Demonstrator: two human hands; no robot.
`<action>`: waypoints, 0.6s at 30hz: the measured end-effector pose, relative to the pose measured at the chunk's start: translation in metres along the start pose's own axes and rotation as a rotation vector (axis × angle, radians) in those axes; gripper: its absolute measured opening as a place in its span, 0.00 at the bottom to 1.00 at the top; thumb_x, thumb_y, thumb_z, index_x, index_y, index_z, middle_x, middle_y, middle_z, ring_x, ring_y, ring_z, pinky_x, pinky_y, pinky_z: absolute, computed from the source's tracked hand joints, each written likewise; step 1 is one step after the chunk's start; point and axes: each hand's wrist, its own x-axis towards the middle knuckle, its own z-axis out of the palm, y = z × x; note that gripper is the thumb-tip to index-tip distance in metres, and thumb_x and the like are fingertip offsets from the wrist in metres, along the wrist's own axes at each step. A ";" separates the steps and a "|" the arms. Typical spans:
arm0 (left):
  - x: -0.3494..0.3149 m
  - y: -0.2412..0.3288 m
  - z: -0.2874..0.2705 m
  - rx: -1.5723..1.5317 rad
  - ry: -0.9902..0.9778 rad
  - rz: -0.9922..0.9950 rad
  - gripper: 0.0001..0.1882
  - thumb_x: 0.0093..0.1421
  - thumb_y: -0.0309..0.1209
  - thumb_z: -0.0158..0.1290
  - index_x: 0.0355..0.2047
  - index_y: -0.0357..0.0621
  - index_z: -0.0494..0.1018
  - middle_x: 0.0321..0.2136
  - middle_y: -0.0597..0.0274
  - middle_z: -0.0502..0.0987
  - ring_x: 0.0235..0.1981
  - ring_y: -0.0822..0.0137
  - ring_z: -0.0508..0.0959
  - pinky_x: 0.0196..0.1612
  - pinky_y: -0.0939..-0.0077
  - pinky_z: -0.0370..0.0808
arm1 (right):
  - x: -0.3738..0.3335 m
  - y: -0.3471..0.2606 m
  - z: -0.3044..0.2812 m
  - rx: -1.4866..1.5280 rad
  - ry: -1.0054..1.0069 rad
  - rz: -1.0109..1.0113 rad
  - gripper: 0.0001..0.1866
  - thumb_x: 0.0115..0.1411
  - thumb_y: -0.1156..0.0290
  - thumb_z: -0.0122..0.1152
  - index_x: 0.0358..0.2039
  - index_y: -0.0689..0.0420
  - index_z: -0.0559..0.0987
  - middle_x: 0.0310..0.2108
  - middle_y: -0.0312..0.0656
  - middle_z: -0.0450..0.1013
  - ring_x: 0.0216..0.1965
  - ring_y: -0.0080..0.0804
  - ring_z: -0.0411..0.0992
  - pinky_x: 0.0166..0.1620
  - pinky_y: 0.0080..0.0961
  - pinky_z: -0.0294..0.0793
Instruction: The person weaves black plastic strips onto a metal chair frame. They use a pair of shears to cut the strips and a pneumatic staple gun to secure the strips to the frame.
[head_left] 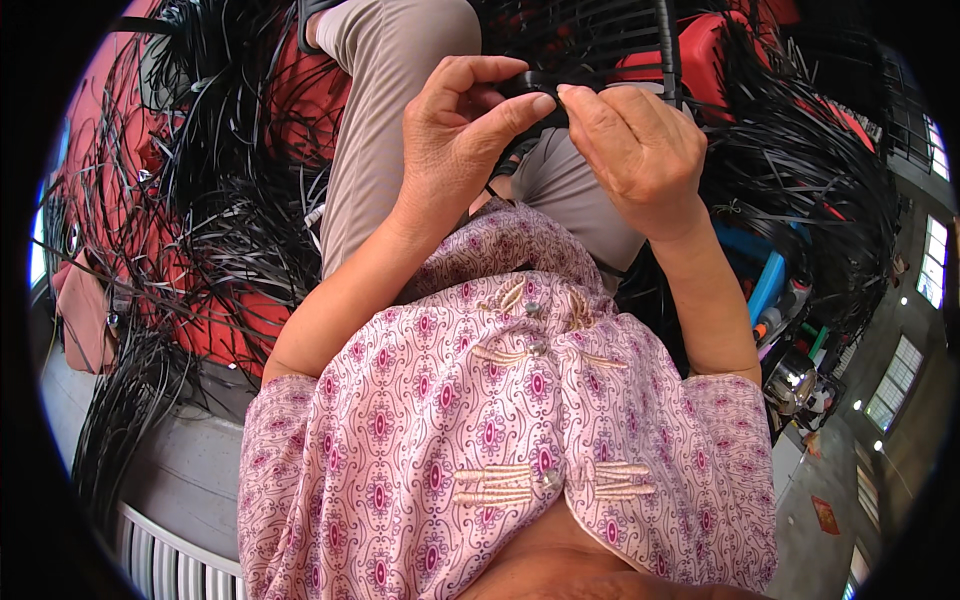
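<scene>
Above my lap, my left hand [452,145] curls its thumb and forefinger around a black band [541,80], which looks like flat plastic strip. Close by on the right, my right hand [640,155] pinches the same dark piece near its end, fingers folded in. The two thumbs almost meet. Just beyond the hands lies a black open-weave lattice [560,28], perhaps a basket, with a wrapped black bar [666,45] at its right side. Whether the held band joins the lattice cannot be made out against the dark background.
Loose black strips [240,225] spill over a red surface [225,325] at the left. More black strips [810,190] pile up at the right, near a red plastic container [705,65]. A pink bag [86,315] sits far left; a blue object [765,285] and a shiny metal pot [790,380] stand right.
</scene>
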 end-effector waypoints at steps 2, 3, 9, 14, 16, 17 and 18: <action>0.000 0.000 0.000 -0.006 0.001 -0.002 0.16 0.52 0.26 0.68 0.40 0.36 0.78 0.33 0.71 0.71 0.29 0.83 0.70 0.33 0.90 0.72 | 0.000 0.000 0.001 -0.002 -0.004 -0.009 0.10 0.49 0.72 0.66 0.34 0.57 0.81 0.23 0.33 0.67 0.23 0.23 0.71 0.22 0.18 0.71; 0.000 -0.001 0.000 -0.008 0.001 -0.003 0.16 0.52 0.26 0.68 0.40 0.36 0.78 0.33 0.71 0.71 0.29 0.84 0.70 0.33 0.90 0.72 | 0.001 0.000 0.001 -0.004 -0.003 -0.013 0.11 0.49 0.72 0.66 0.35 0.57 0.81 0.23 0.32 0.67 0.23 0.23 0.71 0.22 0.18 0.70; 0.001 -0.002 -0.001 -0.033 -0.015 0.000 0.16 0.52 0.25 0.68 0.40 0.35 0.77 0.34 0.72 0.71 0.28 0.84 0.69 0.33 0.91 0.72 | 0.003 0.000 -0.002 0.015 -0.052 0.000 0.11 0.48 0.73 0.65 0.34 0.57 0.79 0.23 0.32 0.67 0.22 0.22 0.70 0.22 0.18 0.70; 0.000 0.000 0.001 -0.059 -0.013 -0.029 0.16 0.53 0.26 0.68 0.40 0.37 0.76 0.28 0.73 0.70 0.27 0.85 0.68 0.32 0.92 0.70 | 0.006 0.001 -0.003 0.011 -0.069 0.008 0.10 0.48 0.75 0.64 0.33 0.57 0.78 0.23 0.33 0.66 0.22 0.22 0.70 0.22 0.18 0.69; -0.001 0.000 0.002 -0.060 -0.013 -0.038 0.16 0.53 0.26 0.68 0.40 0.38 0.76 0.26 0.74 0.70 0.27 0.85 0.68 0.31 0.93 0.69 | 0.006 0.001 -0.005 0.012 -0.076 0.008 0.10 0.48 0.75 0.64 0.33 0.57 0.78 0.23 0.33 0.66 0.22 0.22 0.70 0.22 0.18 0.69; -0.001 0.000 0.002 -0.049 -0.009 -0.035 0.16 0.53 0.26 0.68 0.40 0.38 0.76 0.25 0.75 0.70 0.26 0.85 0.67 0.30 0.93 0.69 | 0.007 0.002 -0.006 0.004 -0.082 0.002 0.10 0.48 0.75 0.63 0.33 0.57 0.78 0.22 0.33 0.66 0.22 0.22 0.69 0.22 0.19 0.69; -0.001 -0.001 0.002 -0.038 -0.004 -0.032 0.16 0.53 0.26 0.68 0.40 0.38 0.76 0.24 0.75 0.70 0.26 0.86 0.67 0.30 0.93 0.68 | 0.008 0.002 -0.006 -0.004 -0.088 -0.005 0.09 0.48 0.75 0.63 0.33 0.57 0.78 0.22 0.33 0.65 0.21 0.22 0.69 0.22 0.19 0.69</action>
